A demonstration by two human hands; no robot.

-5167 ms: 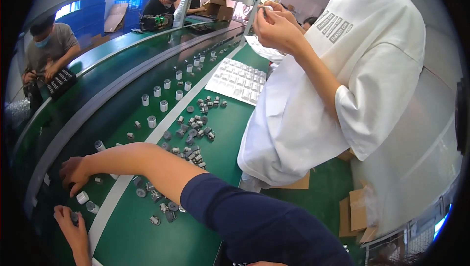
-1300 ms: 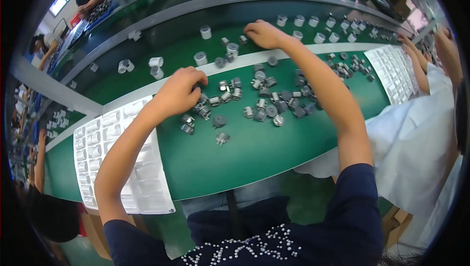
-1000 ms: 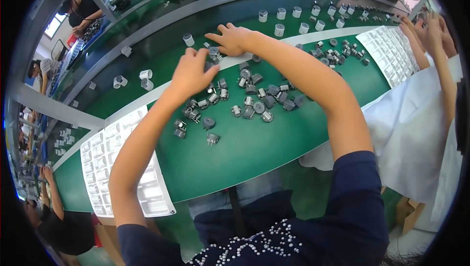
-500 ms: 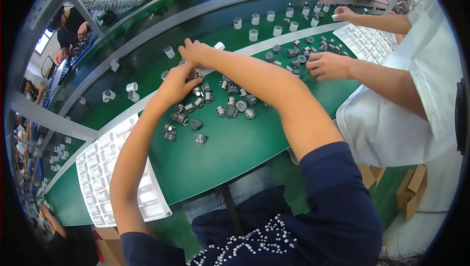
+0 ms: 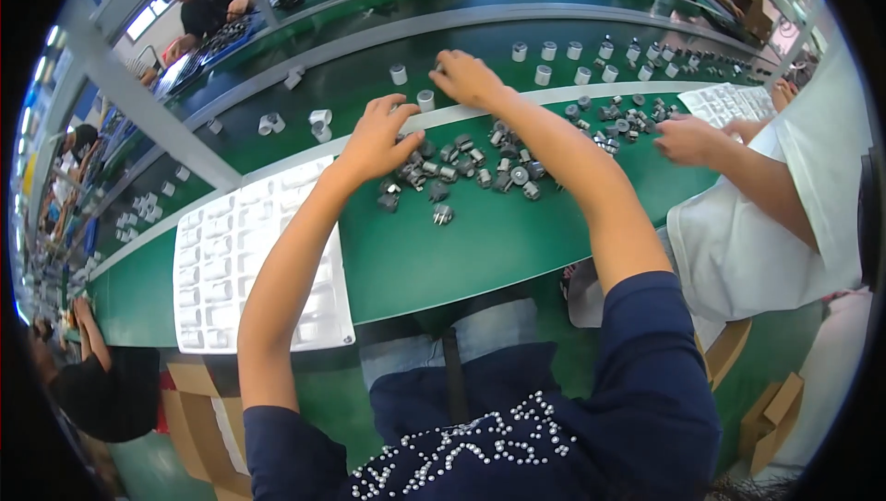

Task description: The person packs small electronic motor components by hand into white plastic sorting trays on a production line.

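My left hand (image 5: 380, 141) is open, fingers spread, at the left edge of a heap of small grey and silver motor-like parts (image 5: 448, 172). Just beyond its fingertips a white-sleeved cylinder (image 5: 425, 101) stands upright near the pale rail. My right hand (image 5: 469, 79) reaches over the rail above the dark green strip, its bent fingers apart and nothing visible in them. Another white-sleeved cylinder (image 5: 398, 73) stands left of those fingers. One small part with prongs (image 5: 443, 214) lies apart, nearer to me.
A white moulded tray (image 5: 261, 256) lies under my left forearm. Several white-sleeved cylinders (image 5: 544, 75) stand beyond the rail (image 5: 554, 95), with others at left. At right a co-worker's hand (image 5: 692, 139) is beside more grey parts; another white tray (image 5: 729, 104) lies behind.
The view has swung left, so the scene sits further right. My hands have drawn apart; the cylinder between them now shows standing. The co-worker's far hand has drawn back from the cylinders.
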